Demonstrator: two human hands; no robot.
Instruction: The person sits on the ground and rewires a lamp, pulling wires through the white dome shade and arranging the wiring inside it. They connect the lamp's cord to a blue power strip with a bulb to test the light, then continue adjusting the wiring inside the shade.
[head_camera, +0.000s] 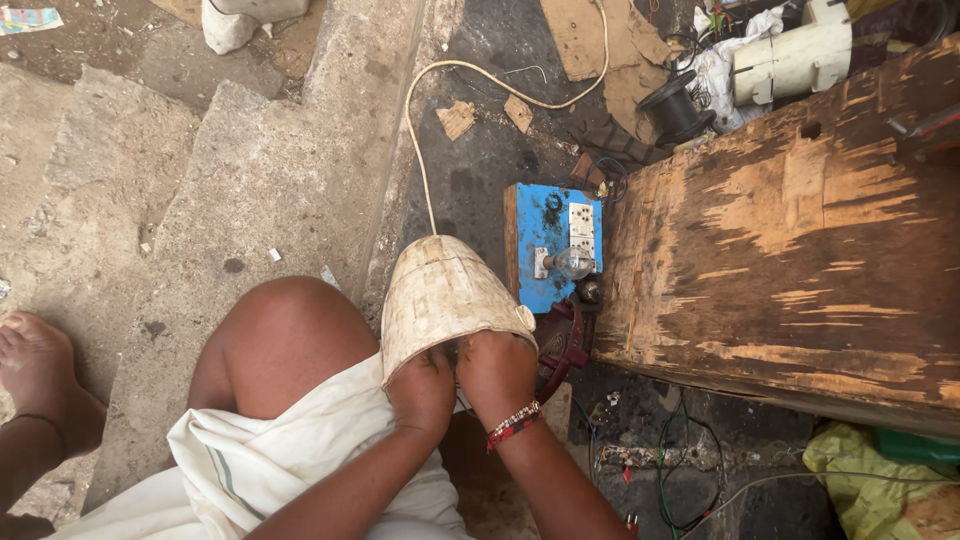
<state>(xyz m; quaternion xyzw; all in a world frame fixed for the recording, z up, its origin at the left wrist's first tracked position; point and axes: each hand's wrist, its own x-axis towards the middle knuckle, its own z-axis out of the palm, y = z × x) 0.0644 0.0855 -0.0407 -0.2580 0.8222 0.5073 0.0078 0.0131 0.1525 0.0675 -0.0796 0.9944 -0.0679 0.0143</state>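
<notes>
head view
thing in hand: a cream, dome-shaped housing (440, 300), stained and scuffed, resting against the person's bare knee (285, 335) above the white cloth (300, 450) on the lap.
long axis: runs from the open mouth by the hands up and away to the rounded crown, tilted a little left.
cord: a pale cable (420, 140) leaves the crown and loops off across the concrete floor (250, 180).
left hand (425, 392): closed over the lower left rim, fingers curled into the opening; fingertips hidden, so what they pinch inside cannot be told.
right hand (497, 370): closed over the lower right rim, a beaded band at the wrist, fingers also tucked out of sight.
which way it lies: the housing sits directly ahead of both hands, touching them; the mouth faces the person.
nearer hand: both are on the rim, side by side, neither clearly closer.
beside it: a blue switchboard (545, 250) with sockets and a clear bulb (572, 263), just right of the housing; a worn wooden bench (800, 230) further right.
</notes>
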